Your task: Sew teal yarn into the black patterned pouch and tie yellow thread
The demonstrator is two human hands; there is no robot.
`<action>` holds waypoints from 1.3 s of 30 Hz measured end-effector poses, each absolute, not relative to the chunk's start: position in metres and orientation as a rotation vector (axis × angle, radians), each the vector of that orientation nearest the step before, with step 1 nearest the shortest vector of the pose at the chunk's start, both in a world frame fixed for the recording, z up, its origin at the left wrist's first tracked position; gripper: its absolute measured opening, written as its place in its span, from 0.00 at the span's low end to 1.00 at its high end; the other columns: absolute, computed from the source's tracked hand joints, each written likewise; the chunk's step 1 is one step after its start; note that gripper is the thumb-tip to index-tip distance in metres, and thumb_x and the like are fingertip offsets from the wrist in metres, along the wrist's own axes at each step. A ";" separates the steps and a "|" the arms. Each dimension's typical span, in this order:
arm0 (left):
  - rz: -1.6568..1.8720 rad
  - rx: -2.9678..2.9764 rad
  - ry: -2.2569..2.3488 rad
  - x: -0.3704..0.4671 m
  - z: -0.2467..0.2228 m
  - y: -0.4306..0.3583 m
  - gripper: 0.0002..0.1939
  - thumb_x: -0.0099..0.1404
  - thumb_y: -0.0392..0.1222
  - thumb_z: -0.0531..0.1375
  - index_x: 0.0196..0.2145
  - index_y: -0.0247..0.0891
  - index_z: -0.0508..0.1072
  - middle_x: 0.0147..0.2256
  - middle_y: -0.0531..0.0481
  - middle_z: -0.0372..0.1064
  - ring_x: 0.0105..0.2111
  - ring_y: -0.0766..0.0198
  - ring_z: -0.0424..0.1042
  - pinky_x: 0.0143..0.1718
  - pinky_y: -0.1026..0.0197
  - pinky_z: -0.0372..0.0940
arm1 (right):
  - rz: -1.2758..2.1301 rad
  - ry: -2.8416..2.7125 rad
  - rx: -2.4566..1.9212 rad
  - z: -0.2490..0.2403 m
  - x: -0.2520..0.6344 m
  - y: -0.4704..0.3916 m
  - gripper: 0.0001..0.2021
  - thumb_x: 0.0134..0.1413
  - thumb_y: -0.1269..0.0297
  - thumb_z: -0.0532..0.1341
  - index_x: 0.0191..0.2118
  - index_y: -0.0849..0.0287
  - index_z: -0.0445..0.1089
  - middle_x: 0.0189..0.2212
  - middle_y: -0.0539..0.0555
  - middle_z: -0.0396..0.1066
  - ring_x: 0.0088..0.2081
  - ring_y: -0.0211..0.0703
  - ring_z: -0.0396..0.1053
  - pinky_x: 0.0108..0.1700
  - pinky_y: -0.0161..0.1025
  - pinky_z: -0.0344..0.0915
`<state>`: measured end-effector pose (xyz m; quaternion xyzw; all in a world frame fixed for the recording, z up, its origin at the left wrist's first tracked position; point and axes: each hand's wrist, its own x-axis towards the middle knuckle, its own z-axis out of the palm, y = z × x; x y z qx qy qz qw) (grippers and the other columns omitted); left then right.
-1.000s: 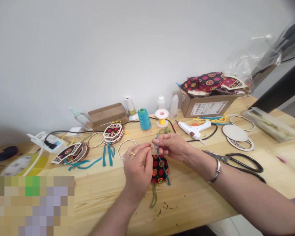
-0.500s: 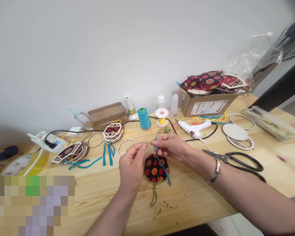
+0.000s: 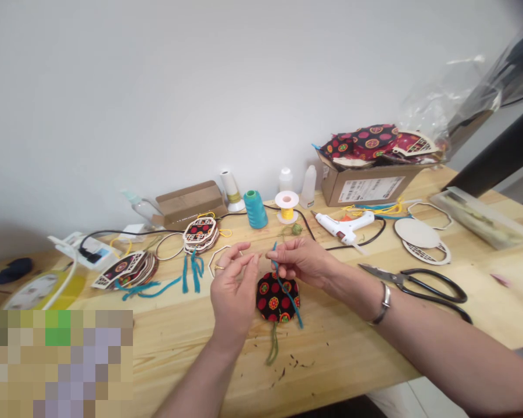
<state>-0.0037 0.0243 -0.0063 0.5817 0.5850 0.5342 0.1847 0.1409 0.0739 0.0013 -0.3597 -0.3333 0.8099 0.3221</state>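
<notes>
My right hand point(image 3: 303, 258) pinches a blue cord point(image 3: 290, 293) near its upper end, and the cord's tail hangs down over a fabric piece. That octagonal piece point(image 3: 270, 299) is black with red and orange round motifs and lies flat on the table below my fingers. An olive-green cord loop point(image 3: 272, 348) sticks out from its near edge. Just left of the cord is my left hand point(image 3: 235, 284), thumb and index finger pressed together; whatever is between those tips is too small to make out. Its other fingers are slightly raised.
Black-handled scissors point(image 3: 412, 284) lie to the right, below a white glue gun point(image 3: 344, 226). A blue thread cone point(image 3: 255, 210) and yellow spool point(image 3: 286, 208) stand behind my hands. A cardboard box point(image 3: 370, 183) holds patterned fabric. Decorated stacks point(image 3: 131, 270) with blue cords lie left.
The other fingers of my left hand have lifted and spread a little, while its thumb and index finger stay pinched. My right hand and the blue cord have barely moved.
</notes>
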 end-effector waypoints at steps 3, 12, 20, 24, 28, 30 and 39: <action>1.496 1.819 1.696 -0.003 -0.005 0.022 0.06 0.60 0.39 0.58 0.31 0.39 0.76 0.44 0.46 0.68 0.43 0.59 0.66 0.47 0.55 0.60 | 2.136 -0.861 -0.951 0.002 0.141 0.074 0.13 0.38 0.65 0.70 0.18 0.66 0.66 0.11 0.48 0.66 0.13 0.27 0.62 0.14 0.23 0.54; 1.442 1.937 1.693 -0.002 -0.005 0.022 0.06 0.59 0.36 0.58 0.29 0.39 0.75 0.43 0.46 0.66 0.42 0.59 0.65 0.44 0.55 0.61 | 2.084 -0.864 -0.929 0.000 0.141 0.074 0.13 0.37 0.64 0.70 0.18 0.66 0.66 0.12 0.48 0.66 0.14 0.27 0.61 0.16 0.24 0.56; 1.399 2.006 1.664 -0.001 -0.009 0.021 0.06 0.58 0.35 0.58 0.29 0.40 0.75 0.45 0.46 0.65 0.45 0.57 0.65 0.46 0.53 0.61 | 2.083 -0.871 -0.921 0.001 0.142 0.074 0.14 0.35 0.63 0.70 0.19 0.65 0.66 0.12 0.48 0.66 0.14 0.27 0.61 0.16 0.24 0.55; 1.402 2.030 1.658 -0.002 -0.010 0.020 0.06 0.58 0.34 0.58 0.29 0.39 0.75 0.45 0.45 0.65 0.46 0.57 0.65 0.46 0.52 0.61 | 2.090 -0.855 -0.940 0.002 0.141 0.074 0.14 0.34 0.63 0.70 0.18 0.65 0.65 0.12 0.48 0.66 0.13 0.27 0.61 0.16 0.23 0.55; 1.400 2.039 1.643 -0.002 -0.009 0.020 0.06 0.59 0.34 0.58 0.29 0.39 0.75 0.44 0.45 0.65 0.46 0.57 0.65 0.46 0.52 0.61 | 2.090 -0.865 -0.915 0.000 0.141 0.074 0.15 0.34 0.62 0.70 0.18 0.65 0.65 0.11 0.48 0.66 0.13 0.27 0.61 0.16 0.23 0.54; 1.396 2.041 1.643 -0.001 -0.009 0.020 0.06 0.59 0.34 0.58 0.29 0.39 0.75 0.44 0.46 0.65 0.45 0.57 0.64 0.45 0.53 0.61 | 2.092 -0.865 -0.897 -0.001 0.140 0.074 0.15 0.34 0.62 0.70 0.18 0.65 0.64 0.11 0.49 0.66 0.13 0.27 0.60 0.15 0.23 0.53; 1.395 2.051 1.627 0.000 -0.007 0.021 0.06 0.59 0.34 0.58 0.29 0.38 0.75 0.44 0.45 0.65 0.44 0.59 0.64 0.45 0.55 0.61 | 2.076 -0.873 -0.859 -0.001 0.141 0.073 0.15 0.34 0.62 0.70 0.19 0.64 0.65 0.11 0.48 0.66 0.14 0.27 0.61 0.15 0.23 0.53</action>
